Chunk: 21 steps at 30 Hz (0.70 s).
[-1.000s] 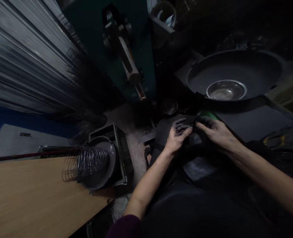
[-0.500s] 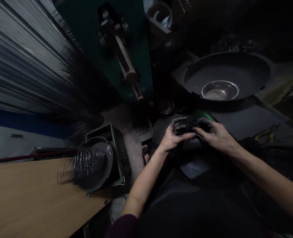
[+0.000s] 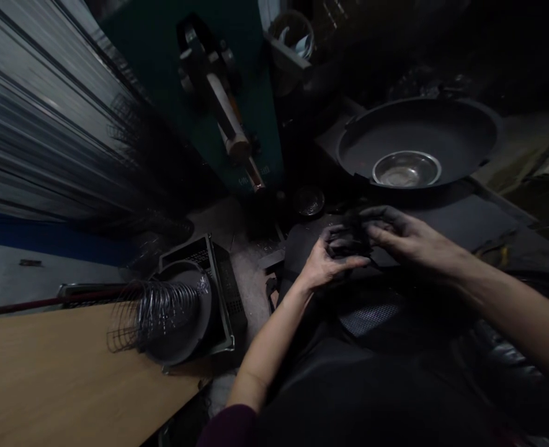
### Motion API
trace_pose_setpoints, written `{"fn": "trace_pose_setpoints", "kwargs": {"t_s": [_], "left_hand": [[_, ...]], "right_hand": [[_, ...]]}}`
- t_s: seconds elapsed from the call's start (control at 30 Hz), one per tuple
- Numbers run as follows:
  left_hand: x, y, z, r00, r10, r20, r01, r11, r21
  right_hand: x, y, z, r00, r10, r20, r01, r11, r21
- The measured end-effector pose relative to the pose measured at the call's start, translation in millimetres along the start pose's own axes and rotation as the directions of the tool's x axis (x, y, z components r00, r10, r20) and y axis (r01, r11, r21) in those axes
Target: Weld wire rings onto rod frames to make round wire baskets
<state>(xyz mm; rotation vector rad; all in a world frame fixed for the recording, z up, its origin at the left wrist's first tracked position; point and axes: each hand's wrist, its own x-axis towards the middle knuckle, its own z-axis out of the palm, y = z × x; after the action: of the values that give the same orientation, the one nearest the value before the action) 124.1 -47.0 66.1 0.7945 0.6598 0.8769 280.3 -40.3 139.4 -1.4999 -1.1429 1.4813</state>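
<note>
My left hand (image 3: 326, 262) and my right hand (image 3: 407, 237) meet over my lap, both with blackened fingertips curled round a small dark object (image 3: 348, 241) held between them. The object is too dark to name. Below the hands lies a dark mesh piece (image 3: 370, 315) on my lap. My left sleeve is dark maroon.
A big dark pan (image 3: 418, 139) with a steel bowl (image 3: 405, 169) inside sits at the upper right. A green machine (image 3: 227, 93) with a lever stands ahead. Wire rings (image 3: 151, 313) rest on a crate (image 3: 218, 298) beside a wooden board (image 3: 69, 379). Metal rods slope at left.
Both hands have lifted slightly and moved left with the dark object; the green thing under the right hand is hidden from view now. The camera has shifted a little.
</note>
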Motion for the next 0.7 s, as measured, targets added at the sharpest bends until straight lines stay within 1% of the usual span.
{"fn": "trace_pose_setpoints", "kwargs": {"t_s": [0.07, 0.13, 0.2, 0.27, 0.33, 0.4, 0.47, 0.5, 0.57, 0.7], "left_hand": [[0.1, -0.9, -0.2, 1.0, 0.015, -0.017, -0.015, 1.0, 0.0], [-0.8, -2.9, -0.4, 0.999, 0.028, -0.017, -0.028, 1.0, 0.01], [-2.4, -5.4, 0.1, 1.0, -0.004, -0.01, 0.004, 1.0, -0.021], [-4.0, -7.6, 1.1, 0.998, -0.062, -0.01, 0.061, 0.994, -0.087], [-5.1, -8.9, 2.2, 0.994, -0.107, -0.034, 0.101, 0.983, -0.154], [-5.6, -9.4, 2.6, 0.992, -0.112, -0.065, 0.098, 0.977, -0.19], [-5.4, -9.6, 2.0, 0.991, -0.11, -0.081, 0.094, 0.98, -0.176], [-5.0, -9.6, 1.3, 0.991, -0.108, -0.08, 0.095, 0.983, -0.155], [-4.0, -9.8, -0.4, 0.993, -0.096, -0.064, 0.088, 0.99, -0.106], [-2.1, -8.3, -1.2, 0.998, -0.067, -0.019, 0.066, 0.997, -0.025]], "right_hand": [[-0.4, 5.3, 3.2, 1.0, 0.01, -0.003, -0.01, 0.996, -0.089], [0.9, 8.0, 4.3, 0.997, 0.009, -0.078, -0.019, 0.992, -0.128], [3.7, 7.9, 3.7, 0.983, -0.03, -0.182, 0.012, 0.995, -0.097], [6.3, 6.8, 2.2, 0.973, -0.066, -0.223, 0.055, 0.997, -0.057], [7.4, 6.7, 0.4, 0.98, -0.081, -0.179, 0.061, 0.992, -0.114], [6.4, 7.9, -1.0, 0.991, -0.085, -0.1, 0.058, 0.968, -0.244], [4.4, 9.2, -1.5, 0.997, -0.073, -0.03, 0.059, 0.943, -0.327], [3.5, 9.2, -1.4, 0.998, -0.067, -0.007, 0.061, 0.942, -0.331], [3.0, 8.0, -0.7, 0.996, -0.087, 0.006, 0.085, 0.947, -0.309], [7.5, 4.3, 2.4, 0.977, -0.204, -0.059, 0.175, 0.931, -0.319]]}}
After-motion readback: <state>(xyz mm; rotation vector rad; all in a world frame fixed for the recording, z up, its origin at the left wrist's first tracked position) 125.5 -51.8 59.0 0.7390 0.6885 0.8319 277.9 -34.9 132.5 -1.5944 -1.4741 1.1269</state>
